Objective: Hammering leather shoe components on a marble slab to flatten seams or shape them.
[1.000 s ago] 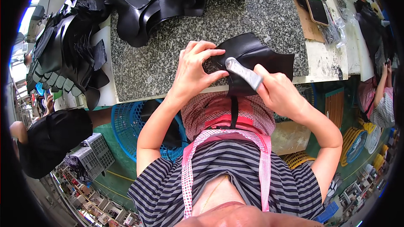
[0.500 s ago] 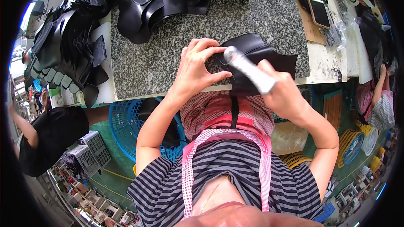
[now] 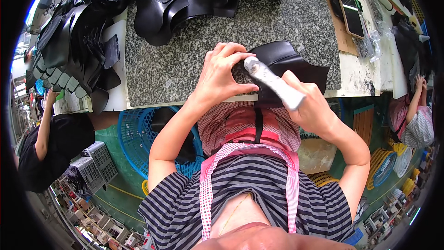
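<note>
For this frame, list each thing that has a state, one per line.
left hand: pressed flat on the black leather piece
right hand: closed around the white tool
white tool: tip on the leather
black leather piece: lying at the granite slab edge
blue basket: under the table

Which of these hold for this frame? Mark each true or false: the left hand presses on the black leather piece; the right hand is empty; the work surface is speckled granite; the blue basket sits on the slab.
1. The left hand presses on the black curved leather piece: true.
2. The right hand is empty: false, it grips a white cylindrical tool.
3. The work surface is a speckled grey granite slab: true.
4. The blue plastic mesh basket sits on the slab: false, it is below the slab's edge.
</note>
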Tool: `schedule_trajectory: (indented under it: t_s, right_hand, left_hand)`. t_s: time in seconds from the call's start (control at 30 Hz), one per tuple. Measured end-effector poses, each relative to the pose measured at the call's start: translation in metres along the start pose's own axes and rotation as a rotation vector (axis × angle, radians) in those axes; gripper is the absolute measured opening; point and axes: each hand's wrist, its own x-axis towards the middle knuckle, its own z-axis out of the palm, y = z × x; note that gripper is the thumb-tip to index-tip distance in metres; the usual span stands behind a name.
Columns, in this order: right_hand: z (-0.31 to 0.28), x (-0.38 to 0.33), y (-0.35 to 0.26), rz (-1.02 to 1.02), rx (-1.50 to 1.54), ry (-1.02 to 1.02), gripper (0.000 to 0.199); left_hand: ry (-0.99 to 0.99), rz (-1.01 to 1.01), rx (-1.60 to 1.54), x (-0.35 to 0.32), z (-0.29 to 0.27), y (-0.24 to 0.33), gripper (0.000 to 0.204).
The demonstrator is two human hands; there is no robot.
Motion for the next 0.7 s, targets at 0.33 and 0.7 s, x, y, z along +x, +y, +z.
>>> schedule_trajectory:
  t_s: [0.33,0.7]
  right_hand:
    - [-0.005,-0.003,0.002,0.193,0.106,-0.054,0.018]
    - [-0.006,-0.023,0.045,0.218,0.013,0.627,0.050]
  left_hand:
    - [-0.006,0.010,0.012,-0.001,0.000,-0.001,0.070]
    - [-0.063,-0.120,0.021,0.041,0.022,0.034,0.111]
